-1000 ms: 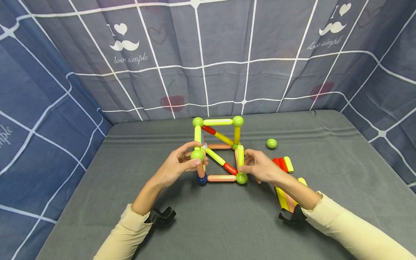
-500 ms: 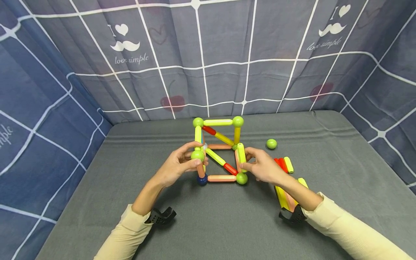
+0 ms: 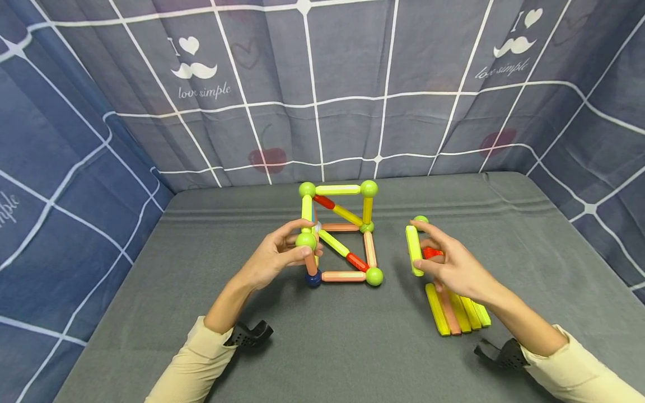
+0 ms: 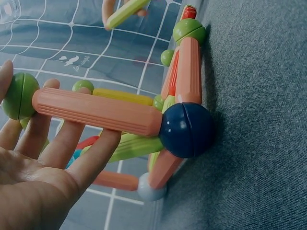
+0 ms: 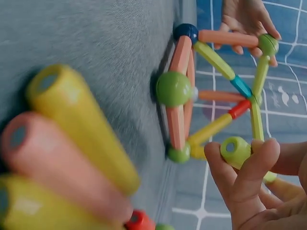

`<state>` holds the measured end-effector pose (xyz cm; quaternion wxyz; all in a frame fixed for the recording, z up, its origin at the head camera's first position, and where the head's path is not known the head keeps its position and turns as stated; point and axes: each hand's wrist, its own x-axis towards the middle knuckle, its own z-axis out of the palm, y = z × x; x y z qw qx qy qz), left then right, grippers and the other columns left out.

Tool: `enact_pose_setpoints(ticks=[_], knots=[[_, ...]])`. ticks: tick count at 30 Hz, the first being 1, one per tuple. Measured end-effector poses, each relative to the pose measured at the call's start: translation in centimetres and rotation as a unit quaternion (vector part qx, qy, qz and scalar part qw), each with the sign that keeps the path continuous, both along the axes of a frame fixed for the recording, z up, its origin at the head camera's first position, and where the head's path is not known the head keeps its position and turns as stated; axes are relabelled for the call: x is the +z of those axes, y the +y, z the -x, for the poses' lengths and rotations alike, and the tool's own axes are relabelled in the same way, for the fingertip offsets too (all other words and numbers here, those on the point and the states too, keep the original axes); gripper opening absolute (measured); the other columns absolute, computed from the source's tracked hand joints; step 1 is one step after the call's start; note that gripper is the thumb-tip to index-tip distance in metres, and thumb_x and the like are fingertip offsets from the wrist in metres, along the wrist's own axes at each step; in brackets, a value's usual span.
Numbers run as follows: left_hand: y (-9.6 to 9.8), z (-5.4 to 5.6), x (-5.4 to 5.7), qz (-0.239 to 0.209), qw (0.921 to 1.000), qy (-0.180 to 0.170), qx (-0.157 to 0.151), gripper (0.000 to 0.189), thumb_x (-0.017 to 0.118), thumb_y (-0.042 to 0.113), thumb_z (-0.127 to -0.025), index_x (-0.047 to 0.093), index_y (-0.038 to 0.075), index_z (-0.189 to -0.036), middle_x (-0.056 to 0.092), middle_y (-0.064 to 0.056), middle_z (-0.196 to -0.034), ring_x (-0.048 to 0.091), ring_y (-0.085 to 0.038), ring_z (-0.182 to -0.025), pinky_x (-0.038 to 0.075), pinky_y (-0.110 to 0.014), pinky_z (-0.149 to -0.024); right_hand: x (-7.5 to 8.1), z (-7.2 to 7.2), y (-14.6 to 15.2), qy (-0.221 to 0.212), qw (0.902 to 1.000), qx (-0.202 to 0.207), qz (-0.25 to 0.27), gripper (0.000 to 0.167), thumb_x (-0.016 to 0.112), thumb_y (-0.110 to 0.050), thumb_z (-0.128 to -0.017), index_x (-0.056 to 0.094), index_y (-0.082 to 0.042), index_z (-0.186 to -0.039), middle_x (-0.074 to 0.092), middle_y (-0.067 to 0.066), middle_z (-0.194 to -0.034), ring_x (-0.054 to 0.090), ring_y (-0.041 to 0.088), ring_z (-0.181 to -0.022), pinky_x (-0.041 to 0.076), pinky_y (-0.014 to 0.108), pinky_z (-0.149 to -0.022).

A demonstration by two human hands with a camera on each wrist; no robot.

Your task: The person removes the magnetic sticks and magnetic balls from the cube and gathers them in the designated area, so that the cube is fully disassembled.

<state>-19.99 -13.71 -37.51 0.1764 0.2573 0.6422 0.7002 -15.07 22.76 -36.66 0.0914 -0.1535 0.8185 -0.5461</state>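
A cube-like frame of magnetic sticks and balls stands on the grey cloth. Its front left upright, a salmon stick (image 4: 96,110), joins a dark blue ball (image 4: 187,129) below to a green ball (image 3: 305,241) on top. My left hand (image 3: 272,254) holds that top ball between thumb and fingers, with several fingers behind the upright. My right hand (image 3: 458,268) pinches a light green stick (image 3: 414,251), off to the right of the frame and apart from it. At the frame's front right corner, a green ball (image 3: 374,276) bears no upright.
Several loose yellow, green and salmon sticks (image 3: 445,308) lie side by side below my right hand. Red sticks (image 3: 432,253) and a loose green ball (image 3: 420,219) are partly hidden behind it. A patterned curtain (image 3: 347,129) stands behind and at both sides.
My right hand has drawn the light green stick away from above the front right ball, out to the right. My left hand and the frame have stayed in place.
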Motion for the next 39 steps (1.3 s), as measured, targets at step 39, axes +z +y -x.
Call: enact_pose_setpoints(ticks=[39], knots=[[0.3, -0.1, -0.1, -0.001, 1.0, 0.005, 0.005, 0.045, 0.065, 0.009, -0.096, 0.047, 0.007, -0.138, 0.059, -0.038, -0.115, 0.055, -0.055, -0.11, 0.053, -0.047, -0.09, -4.0, -4.8, 10.4, -0.043, 0.9811, -0.041, -0.184, 0.051, 0.055, -0.011, -0.101, 0.034, 0.007, -0.144, 0.053, 0.009, -0.092, 0.049, 0.013, -0.054, 0.046, 0.03, -0.042]])
